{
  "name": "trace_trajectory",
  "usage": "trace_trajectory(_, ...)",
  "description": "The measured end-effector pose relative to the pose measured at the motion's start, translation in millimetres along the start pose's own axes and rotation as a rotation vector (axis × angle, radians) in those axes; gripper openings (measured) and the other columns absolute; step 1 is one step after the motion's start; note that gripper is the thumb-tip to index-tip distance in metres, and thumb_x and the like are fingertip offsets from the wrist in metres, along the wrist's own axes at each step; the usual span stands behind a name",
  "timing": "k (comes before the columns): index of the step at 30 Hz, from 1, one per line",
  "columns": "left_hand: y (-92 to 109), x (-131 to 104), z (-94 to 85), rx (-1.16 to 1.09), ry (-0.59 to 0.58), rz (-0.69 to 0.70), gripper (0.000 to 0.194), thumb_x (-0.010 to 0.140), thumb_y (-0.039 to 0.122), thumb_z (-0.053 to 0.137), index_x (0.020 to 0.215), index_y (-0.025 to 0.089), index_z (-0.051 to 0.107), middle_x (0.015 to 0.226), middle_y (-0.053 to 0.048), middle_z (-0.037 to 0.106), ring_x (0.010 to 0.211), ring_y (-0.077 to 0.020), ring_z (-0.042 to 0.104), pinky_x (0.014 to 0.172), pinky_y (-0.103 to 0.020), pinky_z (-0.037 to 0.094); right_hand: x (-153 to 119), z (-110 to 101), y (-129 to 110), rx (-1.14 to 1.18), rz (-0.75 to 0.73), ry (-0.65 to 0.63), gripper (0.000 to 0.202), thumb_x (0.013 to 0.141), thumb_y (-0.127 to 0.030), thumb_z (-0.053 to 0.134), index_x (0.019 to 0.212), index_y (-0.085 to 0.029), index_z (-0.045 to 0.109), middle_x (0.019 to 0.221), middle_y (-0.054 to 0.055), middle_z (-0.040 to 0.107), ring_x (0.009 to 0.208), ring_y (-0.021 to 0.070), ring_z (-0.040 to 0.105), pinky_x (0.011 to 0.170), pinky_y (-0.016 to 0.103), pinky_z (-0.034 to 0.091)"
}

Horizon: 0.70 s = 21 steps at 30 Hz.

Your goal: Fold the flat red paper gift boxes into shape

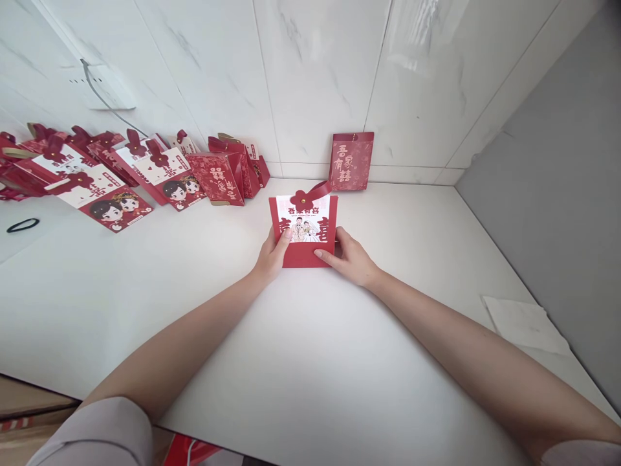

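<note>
A red and white gift box (310, 254) with a printed wedding couple stands upright on the white table (310, 349). A dark red ribbon loop with a flower-shaped piece sits at its top. My left hand (273, 257) is closed on the box's left side, thumb across the front. On the right side, my right hand (353, 257) grips the box too, its thumb on the lower red front. The fingers behind the box are hidden. A darker red box (352, 162) with gold characters leans near the wall behind.
Several red and white gift boxes (116, 200) crowd the back left. A black loop (23, 225) lies at far left, and white paper (526, 323) at the right edge. A cable (104, 97) runs from the wall socket; the tiled wall (315, 77) bounds the back.
</note>
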<state>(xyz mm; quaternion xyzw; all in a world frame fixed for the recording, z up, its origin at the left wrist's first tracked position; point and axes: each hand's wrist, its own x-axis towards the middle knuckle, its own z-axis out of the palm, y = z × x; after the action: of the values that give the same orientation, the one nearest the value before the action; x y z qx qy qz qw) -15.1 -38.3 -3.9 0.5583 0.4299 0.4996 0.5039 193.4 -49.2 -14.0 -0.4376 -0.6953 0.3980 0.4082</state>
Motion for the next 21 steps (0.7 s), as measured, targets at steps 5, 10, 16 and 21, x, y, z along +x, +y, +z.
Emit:
trace_trajectory(5, -3.6, 1.4, -1.6, 0.018, 0.000, 0.017, 0.057, 0.090, 0.059, 0.052, 0.134, 0.024, 0.050, 0.133, -0.010, 0.060, 0.120, -0.0314, 0.060, 0.101, -0.048, 0.051, 0.4, -0.5, -1.1, -0.006, -0.002, -0.004, 0.049, 0.083, -0.053, 0.066, 0.117, -0.022, 0.051, 0.117, 0.008, 0.064, 0.098, 0.0236, 0.064, 0.085, 0.040, 0.054)
trace_trajectory(10, -3.1, 2.3, -2.0, 0.139, 0.097, 0.141, 0.058, 0.089, 0.057, 0.055, 0.137, 0.025, 0.047, 0.139, -0.011, 0.055, 0.125, -0.0296, 0.056, 0.106, -0.045, 0.047, 0.7, 0.2, 2.2, -0.038, -0.029, 0.016, 0.043, 0.085, -0.054, 0.063, 0.111, -0.023, 0.050, 0.115, 0.007, 0.064, 0.099, 0.0228, 0.063, 0.087, 0.041, 0.054)
trace_trajectory(16, 0.4, 2.6, -3.0, 0.293, 0.081, 0.259, 0.087, 0.084, 0.054, 0.064, 0.154, 0.030, 0.018, 0.157, -0.010, 0.028, 0.146, -0.0286, 0.027, 0.120, -0.045, 0.025, -2.5, 0.3, 2.9, -0.148, -0.108, 0.047, 0.046, 0.088, -0.052, 0.058, 0.123, -0.025, 0.046, 0.129, 0.008, 0.058, 0.104, 0.0230, 0.062, 0.085, 0.040, 0.055)
trace_trajectory(21, 1.1, -5.6, -1.7, 0.531, -0.013, 0.198, 0.123, 0.067, 0.050, 0.081, 0.155, 0.030, -0.003, 0.158, -0.014, 0.018, 0.149, -0.0329, 0.012, 0.120, -0.055, 0.016, -5.4, -4.0, -2.5, -0.217, -0.224, 0.091, 0.070, 0.088, -0.049, 0.057, 0.148, -0.029, 0.027, 0.144, 0.011, 0.047, 0.095, 0.0217, 0.062, 0.070, 0.035, 0.057)
